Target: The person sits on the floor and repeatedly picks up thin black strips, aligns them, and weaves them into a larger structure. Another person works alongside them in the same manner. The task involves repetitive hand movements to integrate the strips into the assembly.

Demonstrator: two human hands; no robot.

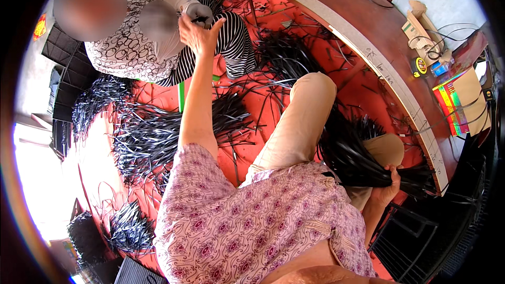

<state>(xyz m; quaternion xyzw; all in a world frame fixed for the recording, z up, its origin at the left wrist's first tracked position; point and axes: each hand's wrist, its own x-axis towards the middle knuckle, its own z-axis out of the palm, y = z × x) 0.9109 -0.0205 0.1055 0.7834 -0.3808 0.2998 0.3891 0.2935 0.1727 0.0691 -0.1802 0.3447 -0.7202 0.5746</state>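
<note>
My left hand (pixel 200 37) reaches out toward the person seated at the far left. Its thumb and fingers are spread, next to that person's grey-gloved hand (pixel 199 10). A small dark thing (pixel 200 19) shows at the glove, too small to name; my hand does not visibly grip it. On the right, my right hand (pixel 388 188) is wrapped round a thick bundle of long black strips (pixel 350 150). The bundle lies across my right leg, and its loose ends fan out past the hand.
Piles of black strips (pixel 152 142) cover parts of the red floor (pixel 252 150). A curved table edge (pixel 363 52) runs along the right. On that table lie a yellow tape measure (pixel 420 67), torn cardboard (pixel 421 31) and a colourful box (pixel 460 105). A black metal frame (pixel 410 239) stands lower right.
</note>
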